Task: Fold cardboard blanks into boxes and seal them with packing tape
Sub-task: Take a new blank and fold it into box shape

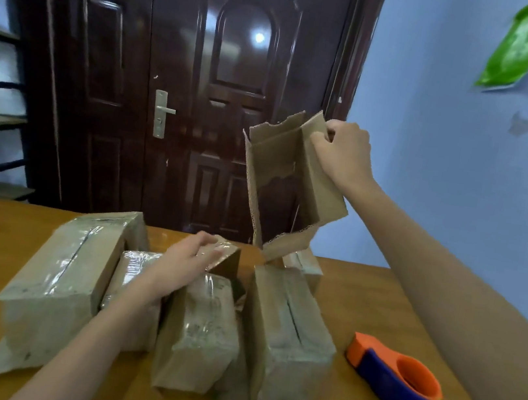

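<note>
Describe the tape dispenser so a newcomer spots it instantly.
Start at the wooden table and go right of the taped boxes. The tape dispenser lies alone near the table's right edge, the only orange-and-blue plastic thing among brown cardboard.

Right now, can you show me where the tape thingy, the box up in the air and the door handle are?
tape dispenser (395, 378), head view, on its blue body.
open cardboard box (289, 172), head view, on its inner wall.
door handle (164, 110), head view, on the lever.
</note>
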`<state>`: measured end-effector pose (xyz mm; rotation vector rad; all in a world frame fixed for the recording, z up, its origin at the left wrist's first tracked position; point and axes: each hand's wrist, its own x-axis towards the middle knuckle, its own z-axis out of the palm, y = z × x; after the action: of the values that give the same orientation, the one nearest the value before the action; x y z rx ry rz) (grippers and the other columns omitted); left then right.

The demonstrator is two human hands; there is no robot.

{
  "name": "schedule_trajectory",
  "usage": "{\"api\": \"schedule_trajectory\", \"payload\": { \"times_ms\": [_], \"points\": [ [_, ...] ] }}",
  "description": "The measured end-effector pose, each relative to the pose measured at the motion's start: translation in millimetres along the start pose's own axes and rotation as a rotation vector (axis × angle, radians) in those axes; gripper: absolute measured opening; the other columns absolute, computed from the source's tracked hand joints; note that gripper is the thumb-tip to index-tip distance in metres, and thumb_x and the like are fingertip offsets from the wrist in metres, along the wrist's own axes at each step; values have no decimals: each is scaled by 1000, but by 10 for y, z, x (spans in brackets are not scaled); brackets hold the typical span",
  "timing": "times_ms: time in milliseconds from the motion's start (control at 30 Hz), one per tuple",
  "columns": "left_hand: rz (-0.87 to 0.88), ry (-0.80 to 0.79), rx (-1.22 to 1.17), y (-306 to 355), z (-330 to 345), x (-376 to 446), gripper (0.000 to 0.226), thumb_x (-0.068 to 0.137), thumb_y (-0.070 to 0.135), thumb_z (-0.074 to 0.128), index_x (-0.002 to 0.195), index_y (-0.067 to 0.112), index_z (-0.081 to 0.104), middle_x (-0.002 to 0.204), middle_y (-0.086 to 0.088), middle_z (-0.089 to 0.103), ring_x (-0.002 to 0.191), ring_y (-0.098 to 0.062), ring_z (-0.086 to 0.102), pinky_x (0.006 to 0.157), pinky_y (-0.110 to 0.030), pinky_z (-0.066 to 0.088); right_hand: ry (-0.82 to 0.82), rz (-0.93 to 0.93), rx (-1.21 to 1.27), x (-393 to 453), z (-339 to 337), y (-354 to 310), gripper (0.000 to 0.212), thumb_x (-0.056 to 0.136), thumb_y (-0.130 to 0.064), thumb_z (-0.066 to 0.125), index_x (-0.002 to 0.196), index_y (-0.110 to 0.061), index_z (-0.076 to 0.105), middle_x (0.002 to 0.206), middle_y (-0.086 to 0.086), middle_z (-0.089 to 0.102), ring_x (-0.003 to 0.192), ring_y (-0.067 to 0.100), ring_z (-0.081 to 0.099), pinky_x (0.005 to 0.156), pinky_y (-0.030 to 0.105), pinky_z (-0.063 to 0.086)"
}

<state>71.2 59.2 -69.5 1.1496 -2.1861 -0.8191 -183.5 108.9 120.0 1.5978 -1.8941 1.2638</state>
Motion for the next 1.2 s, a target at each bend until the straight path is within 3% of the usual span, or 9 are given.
{"api": "schedule_trajectory", "payload": {
  "times_ms": [133, 300, 433, 567, 633, 700, 800, 933, 1200],
  "points": [
    [132, 225, -200, 454, -121, -136, 35, 104, 32, 62, 138, 22, 62, 130, 7, 67, 123, -13, 62, 104, -33, 51, 2, -8, -83, -226, -494, -41, 36, 99, -25, 54, 63, -25, 48, 63, -5, 49, 59, 10, 47, 54, 22, 29],
    [371, 97, -461, 1497, -88, -481, 30, 108, 50, 45, 135, 41, 56, 121, 30, 61, 120, 6, 56, 110, -36, 45, 79, 66, -143, -475, -1095, -121, 40, 95, -23, 54, 59, -16, 39, 57, 0, 37, 53, 13, 35, 53, 28, 26],
    [412, 59, -621, 1927, 84, -724, 55, 104, 54, 51, 155, 40, 36, 138, 27, 55, 120, 14, 51, 98, -18, 39, 114, 164, -108, -670, -1577, -97, 47, 100, -31, 54, 65, -1, 52, 61, 15, 41, 57, 18, 37, 57, 34, 27],
    [330, -17, -838, 2034, 365, -973, 84, 91, 65, 59, 162, 40, 23, 157, 16, 45, 139, -6, 48, 121, -40, 36, 1, 421, 0, -1085, -1854, 29, 43, 94, -25, 58, 60, -21, 32, 58, -1, 24, 54, 17, 21, 52, 30, 19],
    [321, -82, -874, 2080, 555, -1118, 83, 87, 66, 57, 160, 41, 28, 150, 17, 52, 136, -8, 53, 119, -47, 40, -81, 549, -18, -1392, -1930, 152, 43, 93, -23, 59, 61, -24, 30, 57, -4, 23, 49, 15, 20, 43, 25, 17],
    [309, -114, -913, 2127, 741, -1227, 64, 97, 53, 53, 157, 41, 34, 136, 20, 61, 127, -4, 58, 115, -45, 45, -103, 632, 14, -1706, -2022, 258, 45, 93, -22, 60, 60, -25, 30, 56, -4, 24, 43, 13, 20, 38, 22, 16],
    [270, -137, -937, 2277, 887, -1325, 53, 106, 36, 46, 157, 40, 35, 107, 39, 62, 99, 19, 55, 100, -32, 45, -45, 718, 97, -2028, -2185, 391, 45, 94, -20, 63, 61, -22, 33, 56, -2, 27, 36, 10, 23, 36, 20, 17],
    [325, -189, -843, 2482, 1069, -1416, 56, 107, 44, 44, 161, 40, 30, 160, 18, 39, 130, 5, 37, 112, -35, 30, -68, 767, 171, -2120, -2333, 554, 41, 94, -20, 64, 64, -21, 36, 58, 0, 32, 36, 10, 30, 36, 15, 22],
    [266, -134, -804, 2365, 1351, -1341, 66, 102, 64, 41, 159, 31, 33, 160, 17, 39, 140, -6, 38, 116, -37, 26, -275, 785, 141, -2125, -2263, 920, 20, 94, -24, 68, 79, -14, 60, 74, 5, 59, 57, 17, 53, 35, 13, 36]
  ]
}}
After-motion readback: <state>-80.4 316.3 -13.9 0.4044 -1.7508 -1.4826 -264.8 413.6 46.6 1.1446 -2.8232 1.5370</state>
